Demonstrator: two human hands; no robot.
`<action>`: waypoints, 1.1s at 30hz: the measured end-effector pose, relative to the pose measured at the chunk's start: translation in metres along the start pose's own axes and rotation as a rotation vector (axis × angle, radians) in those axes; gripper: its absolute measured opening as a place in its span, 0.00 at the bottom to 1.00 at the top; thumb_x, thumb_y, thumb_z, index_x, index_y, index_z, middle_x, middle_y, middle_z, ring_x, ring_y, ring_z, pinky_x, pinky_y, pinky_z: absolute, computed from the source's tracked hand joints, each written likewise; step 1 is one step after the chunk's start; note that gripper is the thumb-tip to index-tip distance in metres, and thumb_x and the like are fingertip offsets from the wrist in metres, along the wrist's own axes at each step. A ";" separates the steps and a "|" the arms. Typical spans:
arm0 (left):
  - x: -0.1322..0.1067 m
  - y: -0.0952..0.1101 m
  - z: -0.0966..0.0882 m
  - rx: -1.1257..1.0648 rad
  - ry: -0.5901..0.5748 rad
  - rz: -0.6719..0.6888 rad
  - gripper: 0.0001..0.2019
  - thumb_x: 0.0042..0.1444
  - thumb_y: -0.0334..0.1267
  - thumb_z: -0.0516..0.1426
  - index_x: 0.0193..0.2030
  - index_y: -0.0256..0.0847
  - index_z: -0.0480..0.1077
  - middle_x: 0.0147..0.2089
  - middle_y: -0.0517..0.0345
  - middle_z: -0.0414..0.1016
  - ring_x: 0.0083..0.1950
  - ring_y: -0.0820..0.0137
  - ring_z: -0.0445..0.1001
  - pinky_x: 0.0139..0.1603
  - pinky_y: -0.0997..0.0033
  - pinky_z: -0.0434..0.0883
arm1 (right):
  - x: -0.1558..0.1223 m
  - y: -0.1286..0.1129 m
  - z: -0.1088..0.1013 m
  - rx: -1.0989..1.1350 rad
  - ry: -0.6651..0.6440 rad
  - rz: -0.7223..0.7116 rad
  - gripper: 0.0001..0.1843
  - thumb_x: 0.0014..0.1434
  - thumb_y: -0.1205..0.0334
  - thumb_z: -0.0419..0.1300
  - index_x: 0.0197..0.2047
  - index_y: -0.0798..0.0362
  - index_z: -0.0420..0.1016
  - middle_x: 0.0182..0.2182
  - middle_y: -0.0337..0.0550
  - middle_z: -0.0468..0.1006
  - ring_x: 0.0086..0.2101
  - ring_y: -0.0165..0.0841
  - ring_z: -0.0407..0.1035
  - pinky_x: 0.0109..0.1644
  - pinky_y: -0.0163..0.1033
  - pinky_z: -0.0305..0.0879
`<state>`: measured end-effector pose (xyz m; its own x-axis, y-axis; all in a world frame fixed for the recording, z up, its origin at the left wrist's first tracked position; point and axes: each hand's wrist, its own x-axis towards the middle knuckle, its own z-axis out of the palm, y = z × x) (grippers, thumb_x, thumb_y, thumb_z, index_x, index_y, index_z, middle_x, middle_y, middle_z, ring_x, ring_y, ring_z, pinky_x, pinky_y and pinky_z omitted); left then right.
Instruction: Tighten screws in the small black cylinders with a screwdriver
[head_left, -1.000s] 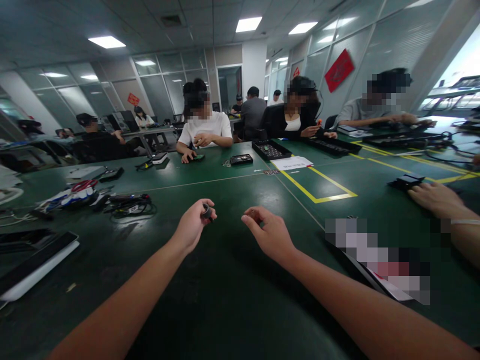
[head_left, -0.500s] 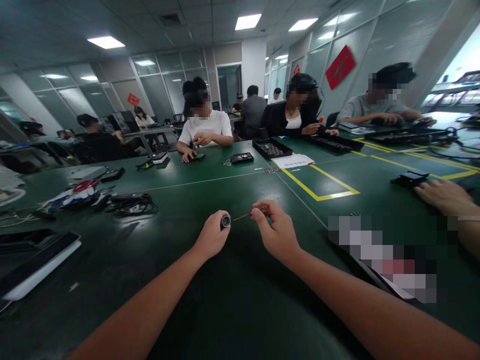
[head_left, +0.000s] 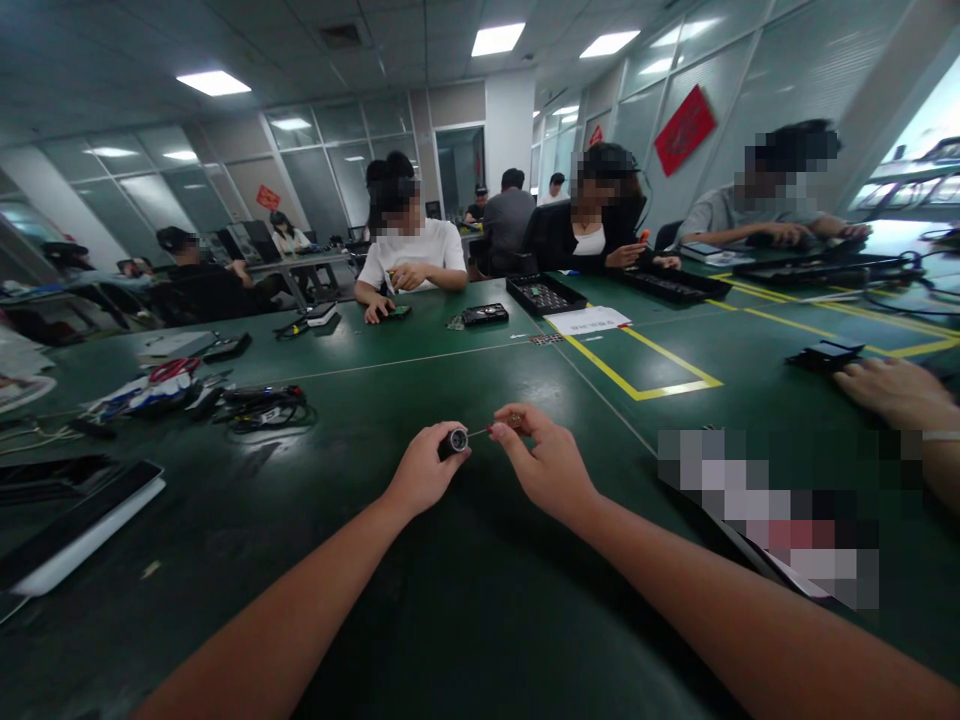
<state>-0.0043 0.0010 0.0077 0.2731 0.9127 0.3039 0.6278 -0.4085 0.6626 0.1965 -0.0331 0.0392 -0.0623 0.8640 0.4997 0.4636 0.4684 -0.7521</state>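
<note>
Closed around a short black cylinder [head_left: 455, 442], my left hand [head_left: 420, 472] is above the green table. The cylinder's round metallic-looking end faces me and looks like a small flashlight's, but its kind is not certain. My right hand [head_left: 551, 462] pinches a thin screwdriver [head_left: 480, 433] with a reddish part by the fingertips. Its slender shaft points left, to the cylinder's side; whether the tip touches it I cannot tell. Fingers hide most of the screwdriver's handle.
On the green table [head_left: 360, 400], bundled cables [head_left: 262, 408] and a black-and-white device [head_left: 90, 525] lie left. Right are a blurred-out sheet [head_left: 780, 525] and a co-worker's hand [head_left: 892, 388]. Black trays [head_left: 546, 296], a white paper [head_left: 589, 320] and yellow tape [head_left: 675, 390] are farther back.
My right hand has moved slightly left, bringing the screwdriver closer to the cylinder. The cylinder in my left hand has shifted a little right and its end shows more.
</note>
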 end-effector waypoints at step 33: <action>-0.001 -0.001 0.000 0.002 0.005 0.021 0.15 0.56 0.36 0.64 0.51 0.48 0.75 0.49 0.54 0.78 0.52 0.58 0.74 0.57 0.55 0.67 | -0.005 -0.003 0.002 -0.031 -0.063 0.013 0.13 0.69 0.60 0.49 0.51 0.50 0.70 0.33 0.41 0.78 0.30 0.34 0.72 0.35 0.39 0.64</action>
<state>-0.0057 0.0007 0.0067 0.2824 0.9039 0.3211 0.6232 -0.4274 0.6549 0.1934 -0.0386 0.0385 -0.1119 0.8801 0.4613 0.4914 0.4525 -0.7441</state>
